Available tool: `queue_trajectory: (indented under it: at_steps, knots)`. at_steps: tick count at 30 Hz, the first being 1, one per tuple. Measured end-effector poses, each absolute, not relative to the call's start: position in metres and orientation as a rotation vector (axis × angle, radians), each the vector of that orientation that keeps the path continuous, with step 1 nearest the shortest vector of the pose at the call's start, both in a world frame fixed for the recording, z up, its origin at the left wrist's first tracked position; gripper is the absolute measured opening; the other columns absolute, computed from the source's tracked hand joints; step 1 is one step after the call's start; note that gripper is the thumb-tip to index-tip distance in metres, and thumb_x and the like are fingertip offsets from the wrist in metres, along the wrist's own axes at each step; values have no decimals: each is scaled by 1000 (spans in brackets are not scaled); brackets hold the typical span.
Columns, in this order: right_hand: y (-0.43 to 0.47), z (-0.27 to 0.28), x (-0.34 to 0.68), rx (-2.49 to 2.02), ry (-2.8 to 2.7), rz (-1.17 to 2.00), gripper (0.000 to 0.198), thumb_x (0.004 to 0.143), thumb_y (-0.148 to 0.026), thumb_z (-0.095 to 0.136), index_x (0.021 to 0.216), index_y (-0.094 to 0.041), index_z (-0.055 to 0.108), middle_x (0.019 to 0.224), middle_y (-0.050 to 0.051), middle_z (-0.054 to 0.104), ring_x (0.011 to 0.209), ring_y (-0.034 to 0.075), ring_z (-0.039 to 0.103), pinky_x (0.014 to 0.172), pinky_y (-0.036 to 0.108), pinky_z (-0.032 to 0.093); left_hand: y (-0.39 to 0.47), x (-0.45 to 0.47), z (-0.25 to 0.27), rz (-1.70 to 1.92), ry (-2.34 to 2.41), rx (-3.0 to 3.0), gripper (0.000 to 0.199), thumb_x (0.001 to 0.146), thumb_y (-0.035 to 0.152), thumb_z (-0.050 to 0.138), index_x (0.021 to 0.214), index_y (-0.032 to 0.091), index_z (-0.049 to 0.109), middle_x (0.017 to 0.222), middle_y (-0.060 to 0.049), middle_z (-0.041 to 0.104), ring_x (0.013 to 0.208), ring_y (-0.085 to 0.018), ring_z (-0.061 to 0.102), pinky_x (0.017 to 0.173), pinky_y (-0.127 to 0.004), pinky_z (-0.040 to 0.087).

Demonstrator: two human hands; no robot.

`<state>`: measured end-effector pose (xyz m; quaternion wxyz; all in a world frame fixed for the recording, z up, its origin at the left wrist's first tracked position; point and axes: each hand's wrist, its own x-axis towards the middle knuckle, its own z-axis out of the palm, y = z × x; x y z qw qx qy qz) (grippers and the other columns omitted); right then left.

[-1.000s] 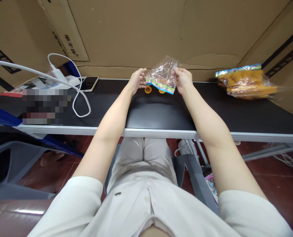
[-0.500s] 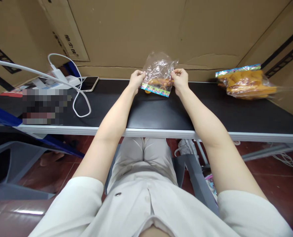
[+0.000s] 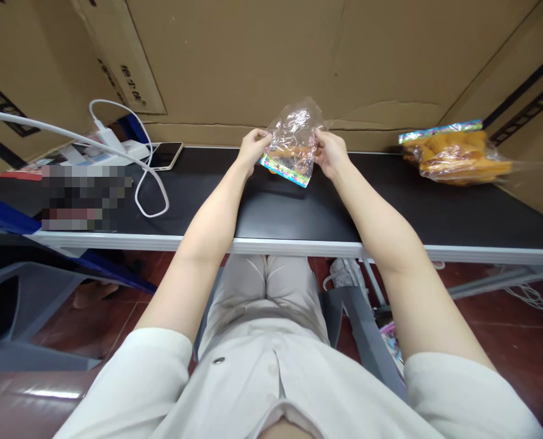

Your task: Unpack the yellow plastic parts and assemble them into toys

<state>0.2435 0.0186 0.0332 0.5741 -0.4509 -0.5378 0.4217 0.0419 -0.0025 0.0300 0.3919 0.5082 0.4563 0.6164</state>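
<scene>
A clear plastic bag (image 3: 299, 125) with a colourful printed strip (image 3: 286, 169) along its lower edge is stretched between my two hands above the black table. My left hand (image 3: 254, 148) pinches the bag's left side near the strip. At the opposite side, my right hand (image 3: 330, 151) has its thumb and fingers closed on the plastic. An orange item (image 3: 294, 151) shows through or behind the film; its exact shape is hard to make out. A small bit of orange also peeks out beneath the strip.
A larger clear bag filled with orange pieces (image 3: 454, 155) lies on the right of the black tabletop (image 3: 299, 213). To the left are a phone (image 3: 167, 156), a white cable (image 3: 155, 210) and a white charger (image 3: 110, 138). Cardboard (image 3: 253, 61) walls in the back.
The bag has tilted, its printed strip's right end dropping lower and nearer me. My right hand has shifted its fingers slightly on the plastic; my left hand stays almost in place.
</scene>
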Motion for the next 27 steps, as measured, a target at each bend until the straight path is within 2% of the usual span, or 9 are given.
queue_trajectory:
  at_steps: [5, 9, 11, 15, 20, 24, 27]
  knots:
    - [29, 29, 251, -1091, -1173, 975, 26, 96, -36, 68, 85, -23, 49, 84, -1, 59, 76, 13, 63, 76, 30, 60, 13, 34, 22, 1390, 1132, 1154, 24, 98, 30, 64, 78, 20, 56, 67, 1, 51, 66, -15, 59, 69, -27, 45]
    - [36, 26, 256, -1084, -1210, 949, 31, 93, -39, 72, 83, -24, 47, 83, 0, 57, 77, 14, 63, 76, 32, 61, 22, 27, 16, 1385, 1110, 1117, 31, 101, 44, 59, 79, 22, 55, 67, 0, 54, 61, -16, 56, 66, -29, 46]
    - [40, 24, 259, -1078, -1238, 924, 36, 90, -43, 76, 83, -24, 46, 82, 0, 57, 79, 16, 64, 77, 34, 62, 21, 24, 16, 1395, 1134, 1131, 28, 99, 40, 62, 79, 22, 56, 67, 1, 55, 59, -15, 56, 66, -28, 47]
    - [50, 19, 266, -1107, -1203, 877, 36, 88, -42, 77, 82, -24, 47, 80, -1, 56, 77, 16, 64, 76, 36, 62, 11, 21, 19, 1384, 1201, 1169, 14, 94, 21, 67, 81, 19, 61, 67, 2, 58, 57, -11, 53, 64, -24, 44]
    - [55, 16, 269, -1146, -1159, 871, 31, 87, -38, 77, 83, -24, 49, 76, -2, 55, 72, 16, 63, 77, 37, 62, 11, 19, 17, 1450, 1213, 1160, 15, 95, 13, 59, 81, 18, 62, 65, 3, 56, 56, -9, 51, 60, -20, 41]
    - [56, 17, 272, -1151, -1146, 855, 34, 88, -39, 77, 83, -25, 47, 74, -3, 52, 69, 14, 59, 75, 35, 61, 18, 16, 13, 1467, 1199, 1169, 13, 92, 12, 60, 81, 18, 63, 67, 2, 58, 56, -9, 53, 64, -22, 45]
    - [49, 22, 273, -1118, -1201, 892, 39, 87, -39, 81, 79, -24, 45, 72, -3, 48, 68, 14, 56, 77, 36, 60, 22, 11, 10, 1363, 1168, 1163, 15, 94, 27, 65, 82, 19, 64, 65, 0, 56, 58, -14, 58, 68, -27, 51]
